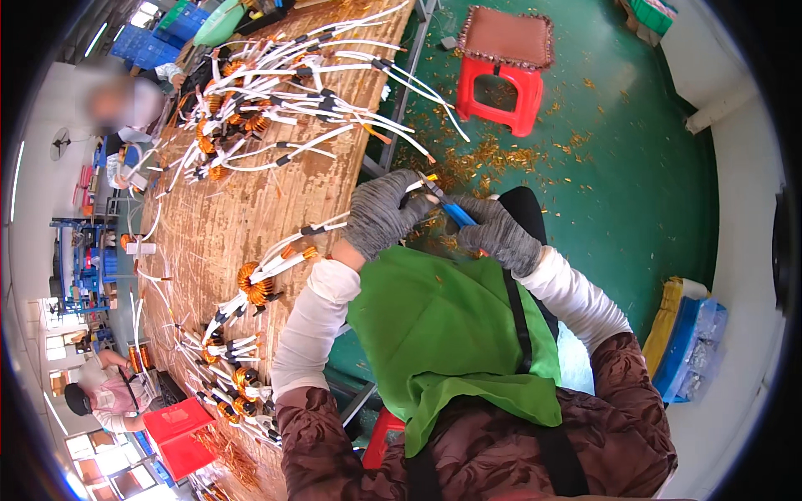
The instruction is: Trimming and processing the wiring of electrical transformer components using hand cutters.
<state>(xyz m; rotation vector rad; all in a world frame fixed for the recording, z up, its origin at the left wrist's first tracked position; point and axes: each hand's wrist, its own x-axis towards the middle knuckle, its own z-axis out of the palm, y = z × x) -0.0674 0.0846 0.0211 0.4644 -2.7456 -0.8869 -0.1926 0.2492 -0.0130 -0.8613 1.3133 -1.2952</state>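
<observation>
Left hand in grey knit glove [378,212] is closed round a white-sleeved wire [335,222]; right hand in matching grey glove [505,237] wraps blue-handled metal pliers [459,215], tips at a yellowish wire end [431,177] past the left hand, exact bite too small to tell. Left and nearer, an orange copper-wound ring coil [253,284] lies on a worn brown wooden table [292,192]; far off to the right, a red plastic stool [523,93] stands on green floor [639,167].

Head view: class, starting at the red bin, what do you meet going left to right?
Red bin, nearest coil, left white sleeve, left hand, right hand, right white sleeve, yellow bundle.
</observation>
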